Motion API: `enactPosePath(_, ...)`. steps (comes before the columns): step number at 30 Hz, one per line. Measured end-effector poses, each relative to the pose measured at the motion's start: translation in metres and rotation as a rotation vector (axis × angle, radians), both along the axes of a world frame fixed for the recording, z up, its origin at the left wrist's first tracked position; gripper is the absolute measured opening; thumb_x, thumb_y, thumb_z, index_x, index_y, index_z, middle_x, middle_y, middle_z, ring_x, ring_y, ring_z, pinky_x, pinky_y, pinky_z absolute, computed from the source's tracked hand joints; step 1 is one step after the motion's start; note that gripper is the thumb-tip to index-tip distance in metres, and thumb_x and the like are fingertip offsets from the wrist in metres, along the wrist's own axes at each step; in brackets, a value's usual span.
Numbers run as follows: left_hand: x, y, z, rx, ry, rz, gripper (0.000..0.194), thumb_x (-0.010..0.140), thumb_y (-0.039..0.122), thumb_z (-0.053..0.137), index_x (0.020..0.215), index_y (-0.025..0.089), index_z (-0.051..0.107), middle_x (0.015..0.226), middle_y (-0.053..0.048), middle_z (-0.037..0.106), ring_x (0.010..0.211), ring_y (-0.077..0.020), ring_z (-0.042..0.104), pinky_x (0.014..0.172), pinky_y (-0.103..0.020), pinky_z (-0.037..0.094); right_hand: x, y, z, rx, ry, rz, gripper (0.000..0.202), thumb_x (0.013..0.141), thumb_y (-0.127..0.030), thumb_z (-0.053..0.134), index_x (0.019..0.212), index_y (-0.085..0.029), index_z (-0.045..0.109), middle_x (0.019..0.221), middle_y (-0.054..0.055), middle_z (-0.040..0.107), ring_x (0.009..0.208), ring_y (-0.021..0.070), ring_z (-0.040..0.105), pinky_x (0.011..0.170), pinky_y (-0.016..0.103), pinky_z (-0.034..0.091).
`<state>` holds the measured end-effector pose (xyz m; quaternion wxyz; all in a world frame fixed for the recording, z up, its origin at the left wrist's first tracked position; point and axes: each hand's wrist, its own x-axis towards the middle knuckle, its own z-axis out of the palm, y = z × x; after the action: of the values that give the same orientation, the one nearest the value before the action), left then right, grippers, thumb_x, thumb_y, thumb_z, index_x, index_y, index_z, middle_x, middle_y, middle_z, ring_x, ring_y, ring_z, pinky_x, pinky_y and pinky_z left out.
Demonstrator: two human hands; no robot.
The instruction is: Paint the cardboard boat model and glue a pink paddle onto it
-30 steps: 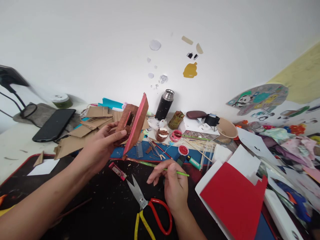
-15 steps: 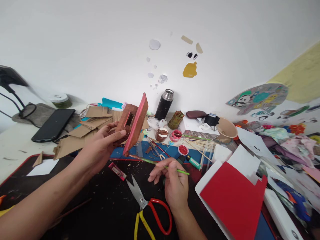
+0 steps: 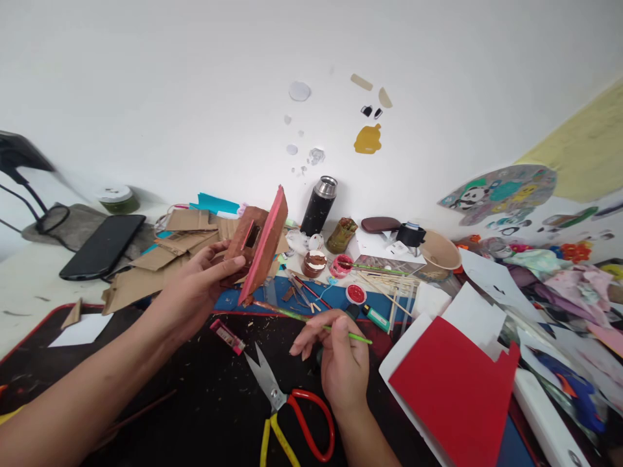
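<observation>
My left hand [image 3: 207,275] is closed around a small brown model house [image 3: 250,237] with a pink-edged roof panel [image 3: 267,250], held up over the desk. A dark window-like opening shows in its wall. Between the fingers of my right hand [image 3: 338,353] is a thin green paintbrush [image 3: 296,316]. Its brown-stained tip meets the lower corner of the roof panel. Below lie scissors [image 3: 275,392] with one red and one yellow handle, blades apart. A pink lighter [image 3: 228,336] rests left of the blades.
Behind stand a black thermos [image 3: 318,206], a brown paint pot [image 3: 314,263] and a red paint pot [image 3: 356,294]. Cardboard scraps [image 3: 146,272] and a black phone [image 3: 103,246] are at left. Red card [image 3: 452,389] and a white glue gun-like tool [image 3: 549,418] lie at right.
Both hands keep their hold on the house and the brush. The brush tip stays at the roof panel's lower corner; the view has shifted very slightly.
</observation>
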<state>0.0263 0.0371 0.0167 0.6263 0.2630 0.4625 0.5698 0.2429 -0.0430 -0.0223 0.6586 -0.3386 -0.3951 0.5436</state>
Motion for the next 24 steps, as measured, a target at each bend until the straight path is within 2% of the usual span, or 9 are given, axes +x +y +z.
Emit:
enactPosePath(8,-0.002,0.0,0.0,0.009,0.015,-0.024,0.065,0.06,0.031,0.105,0.112,0.021,0.068,0.109,-0.004,0.084,0.082,-0.0184,0.076,0.071,-0.028,0.06,-0.003,0.0,0.0,-0.046,-0.043,0.016,0.047,0.105,-0.06,0.067,0.087,-0.018,0.079,0.064,0.006,0.079,0.052,0.0188,0.076,0.047,0.023,0.05)
enactPosePath(13,-0.005,0.004,-0.004,0.054,0.192,-0.034,0.068,0.063,0.041,0.102,0.118,0.023,0.066,0.113,-0.009,0.083,0.101,-0.0272,0.077,0.077,-0.031,0.058,-0.002,-0.001,0.0,-0.03,-0.036,-0.029,0.048,0.104,-0.061,0.068,0.084,-0.019,0.08,0.06,0.005,0.077,0.051,0.0188,0.074,0.047,0.023,0.05)
enactPosePath(17,-0.008,0.007,-0.003,0.091,0.363,-0.123,0.073,0.063,0.048,0.1,0.122,0.023,0.066,0.121,-0.013,0.081,0.115,-0.0337,0.075,0.088,-0.039,0.06,0.003,0.002,0.002,-0.024,0.009,-0.1,0.048,0.104,-0.061,0.068,0.085,-0.019,0.079,0.059,0.004,0.076,0.051,0.0178,0.073,0.049,0.023,0.051)
enactPosePath(20,-0.011,0.008,-0.001,0.092,0.416,-0.182,0.075,0.064,0.051,0.099,0.126,0.024,0.065,0.129,-0.014,0.079,0.118,-0.0347,0.075,0.093,-0.042,0.062,0.006,0.005,0.005,-0.037,0.059,-0.153,0.048,0.101,-0.064,0.071,0.084,-0.02,0.078,0.056,0.003,0.074,0.049,0.0173,0.071,0.048,0.023,0.051)
enactPosePath(24,-0.019,0.009,-0.003,0.145,0.461,-0.204,0.071,0.069,0.047,0.098,0.128,0.026,0.065,0.137,-0.013,0.077,0.124,-0.0334,0.074,0.096,-0.04,0.063,0.009,0.01,0.007,-0.065,0.112,-0.2,0.05,0.099,-0.067,0.072,0.083,-0.02,0.076,0.055,0.002,0.073,0.047,0.0167,0.07,0.047,0.023,0.051)
